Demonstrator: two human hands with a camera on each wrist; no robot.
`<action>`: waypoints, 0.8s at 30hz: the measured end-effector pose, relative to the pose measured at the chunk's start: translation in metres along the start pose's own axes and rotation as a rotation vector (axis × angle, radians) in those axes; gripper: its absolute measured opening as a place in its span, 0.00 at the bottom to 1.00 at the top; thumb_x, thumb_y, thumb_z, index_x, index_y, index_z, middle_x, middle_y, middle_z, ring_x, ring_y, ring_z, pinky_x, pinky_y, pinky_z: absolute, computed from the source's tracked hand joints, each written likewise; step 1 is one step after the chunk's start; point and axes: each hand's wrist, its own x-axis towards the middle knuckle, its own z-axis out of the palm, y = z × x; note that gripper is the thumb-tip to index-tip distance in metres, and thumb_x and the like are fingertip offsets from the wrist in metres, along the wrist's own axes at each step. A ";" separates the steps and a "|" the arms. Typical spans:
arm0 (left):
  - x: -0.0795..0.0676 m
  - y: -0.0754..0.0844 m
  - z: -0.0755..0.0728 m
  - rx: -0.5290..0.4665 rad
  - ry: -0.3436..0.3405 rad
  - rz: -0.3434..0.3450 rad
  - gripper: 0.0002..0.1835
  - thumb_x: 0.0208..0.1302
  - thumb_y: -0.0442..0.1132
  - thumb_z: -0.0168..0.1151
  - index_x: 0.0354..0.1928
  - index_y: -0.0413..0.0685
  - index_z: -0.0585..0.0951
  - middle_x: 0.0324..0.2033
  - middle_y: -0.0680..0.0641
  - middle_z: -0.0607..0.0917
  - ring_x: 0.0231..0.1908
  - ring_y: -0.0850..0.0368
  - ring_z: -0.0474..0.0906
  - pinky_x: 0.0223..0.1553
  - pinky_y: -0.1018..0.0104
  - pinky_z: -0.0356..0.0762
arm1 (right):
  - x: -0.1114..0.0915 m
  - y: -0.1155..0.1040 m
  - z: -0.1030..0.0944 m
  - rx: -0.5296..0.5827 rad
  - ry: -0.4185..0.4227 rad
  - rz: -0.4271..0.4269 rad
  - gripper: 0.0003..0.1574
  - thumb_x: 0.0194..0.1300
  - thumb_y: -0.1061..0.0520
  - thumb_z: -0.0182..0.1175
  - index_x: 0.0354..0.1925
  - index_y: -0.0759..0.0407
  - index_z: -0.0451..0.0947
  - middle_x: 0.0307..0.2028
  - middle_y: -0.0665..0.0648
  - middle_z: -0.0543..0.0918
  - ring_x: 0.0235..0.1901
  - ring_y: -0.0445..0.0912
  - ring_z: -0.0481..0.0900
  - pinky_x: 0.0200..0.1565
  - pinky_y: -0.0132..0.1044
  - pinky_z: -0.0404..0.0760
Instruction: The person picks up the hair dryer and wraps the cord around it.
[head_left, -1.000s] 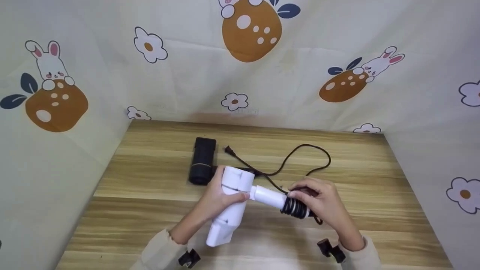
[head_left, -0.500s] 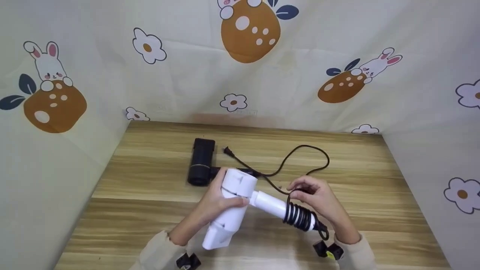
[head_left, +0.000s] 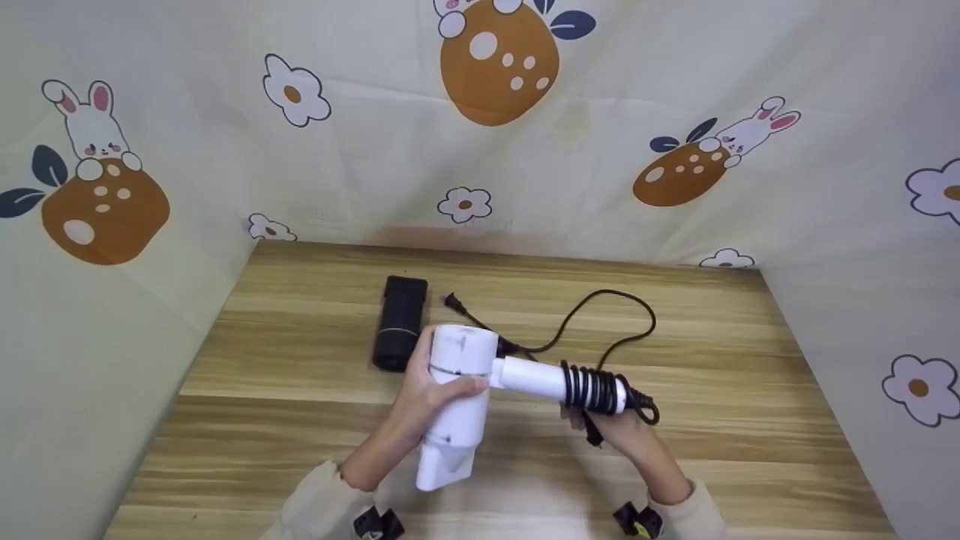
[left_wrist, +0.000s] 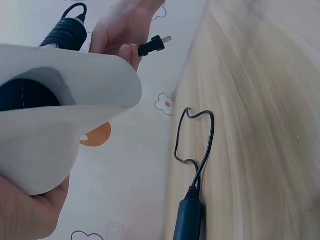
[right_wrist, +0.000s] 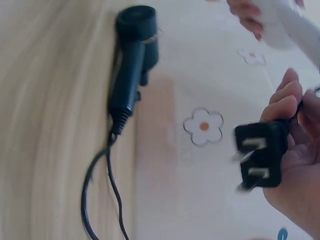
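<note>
My left hand (head_left: 420, 394) grips the body of a white hair dryer (head_left: 459, 409), thumb across the front, nozzle pointing down toward me. Its black cord (head_left: 589, 388) is wound in several loops round the handle, which points right. Below the handle, my right hand (head_left: 628, 433) is partly hidden by the wound cord. In the right wrist view, that hand's curled fingers (right_wrist: 282, 102) hold the cord just behind a two-prong plug (right_wrist: 260, 155). The plug (left_wrist: 151, 46) also sticks out from the fingers in the left wrist view.
Behind the left hand, a black hair dryer (head_left: 400, 322) lies on the wooden table (head_left: 300, 442). Its cord (head_left: 649, 304) loops to the right, with its plug (head_left: 453, 301) near the middle. Printed cloth walls (head_left: 360, 165) surround the table at the back and sides.
The right hand has gone from above the white hair dryer's handle to underneath it, carrying the cord end round. The handle has swung up and lies more level; the left hand keeps its hold.
</note>
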 end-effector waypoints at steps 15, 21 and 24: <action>0.007 -0.002 0.000 -0.061 0.179 -0.093 0.35 0.47 0.35 0.68 0.57 0.45 0.61 0.41 0.41 0.75 0.34 0.51 0.77 0.35 0.57 0.79 | -0.014 -0.024 0.037 -0.940 0.123 -0.146 0.25 0.56 0.63 0.63 0.54 0.65 0.75 0.38 0.53 0.83 0.26 0.38 0.78 0.28 0.29 0.79; 0.010 -0.007 -0.001 -0.003 0.193 -0.079 0.36 0.46 0.35 0.70 0.56 0.44 0.61 0.43 0.40 0.74 0.35 0.51 0.77 0.35 0.57 0.80 | -0.018 -0.040 0.039 -1.016 0.131 -0.188 0.20 0.51 0.67 0.64 0.46 0.64 0.79 0.35 0.48 0.71 0.21 0.31 0.68 0.22 0.16 0.67; 0.009 -0.010 -0.001 0.033 0.187 -0.083 0.38 0.45 0.35 0.71 0.57 0.44 0.61 0.42 0.39 0.74 0.36 0.51 0.76 0.36 0.58 0.80 | -0.020 -0.048 0.038 -1.005 0.150 -0.257 0.17 0.50 0.68 0.64 0.42 0.62 0.81 0.35 0.47 0.70 0.24 0.30 0.68 0.24 0.14 0.67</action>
